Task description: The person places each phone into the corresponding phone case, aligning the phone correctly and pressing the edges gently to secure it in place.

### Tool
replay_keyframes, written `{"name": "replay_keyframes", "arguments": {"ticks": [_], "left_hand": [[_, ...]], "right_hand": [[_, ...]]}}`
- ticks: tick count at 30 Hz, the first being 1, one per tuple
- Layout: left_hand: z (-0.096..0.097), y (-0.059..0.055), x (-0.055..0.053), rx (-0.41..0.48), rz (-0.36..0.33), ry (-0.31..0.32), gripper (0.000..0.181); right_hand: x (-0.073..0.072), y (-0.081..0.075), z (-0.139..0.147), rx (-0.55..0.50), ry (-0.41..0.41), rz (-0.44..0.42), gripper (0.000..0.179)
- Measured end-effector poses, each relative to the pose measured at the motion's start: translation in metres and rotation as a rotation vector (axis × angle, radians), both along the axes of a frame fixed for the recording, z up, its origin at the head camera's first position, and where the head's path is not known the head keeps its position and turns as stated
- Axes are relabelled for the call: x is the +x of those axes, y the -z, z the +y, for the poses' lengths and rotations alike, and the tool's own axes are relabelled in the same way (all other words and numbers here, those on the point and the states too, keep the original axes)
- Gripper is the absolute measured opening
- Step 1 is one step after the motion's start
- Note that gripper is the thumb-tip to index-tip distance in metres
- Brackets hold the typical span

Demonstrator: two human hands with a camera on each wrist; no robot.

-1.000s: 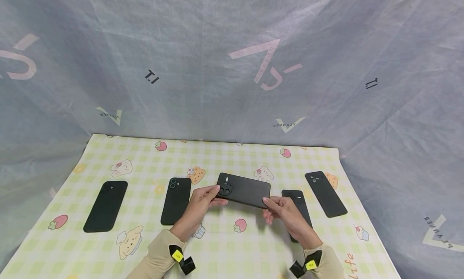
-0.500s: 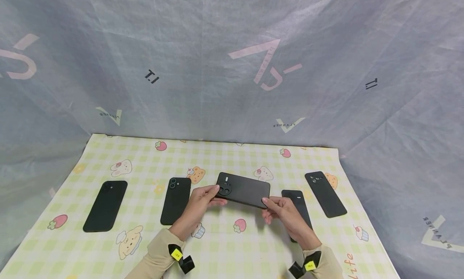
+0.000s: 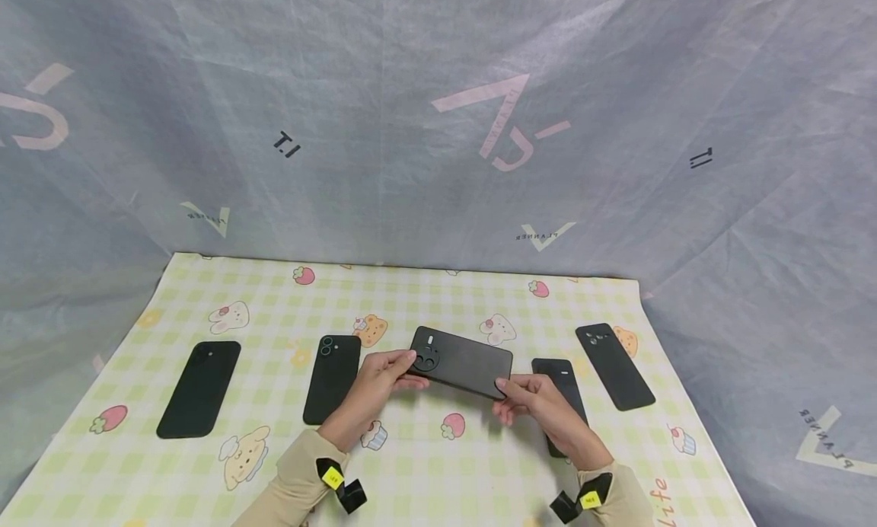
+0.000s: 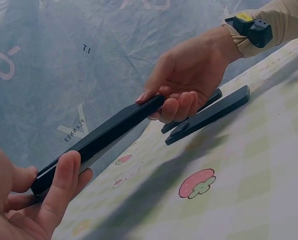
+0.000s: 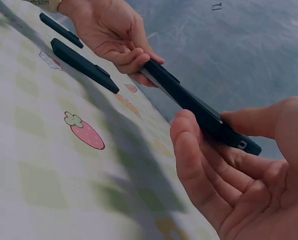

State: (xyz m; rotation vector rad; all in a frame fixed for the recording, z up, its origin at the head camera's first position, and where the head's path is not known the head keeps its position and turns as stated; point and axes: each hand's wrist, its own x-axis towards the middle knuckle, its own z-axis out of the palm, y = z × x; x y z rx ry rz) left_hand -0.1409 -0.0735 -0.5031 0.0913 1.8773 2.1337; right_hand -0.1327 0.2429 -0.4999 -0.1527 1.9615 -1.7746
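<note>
Between the two hands a black smartphone is held sideways above the table, its back with a round camera bump turned up toward the head view. The left hand pinches its camera end, thumb on the back and fingers below. At the other end the right hand pinches the lower corner, thumb on top. Both wrist views show a gap under the phone and its shadow on the cloth. In the right wrist view a small port shows on the phone's near end.
Two black phones lie on the left, one at the outer left and one partly behind the left forearm. On the right, one phone is partly covered by the right hand, and another lies farther out. A checked cloth covers the table.
The phone's right end has dipped slightly toward the person, with the right hand shifting a little. Both hands keep their hold; the phones on the table stay put.
</note>
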Motion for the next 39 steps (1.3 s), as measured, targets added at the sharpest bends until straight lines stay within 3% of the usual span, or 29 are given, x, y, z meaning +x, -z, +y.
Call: {"name": "replay_keyframes", "arguments": {"ticks": [8,16,26,39], "left_hand": [[-0.001,0.000,-0.001,-0.016,-0.004,0.006,0.043],[-0.002,-0.002,-0.004,-0.018,0.014,0.053,0.044],[-0.006,-0.004,-0.009,0.008,0.065,0.174,0.043],[-0.009,-0.004,-0.011,0.018,0.067,0.224,0.039]], "right_hand": [[-0.003,-0.006,0.001,0.024,0.018,0.046,0.029],[-0.009,-0.011,0.001,0.000,0.103,-0.005,0.039],[-0.012,-0.015,0.003,0.048,0.016,0.032,0.040],[-0.010,-0.013,0.005,0.027,0.005,0.063,0.037]]}}
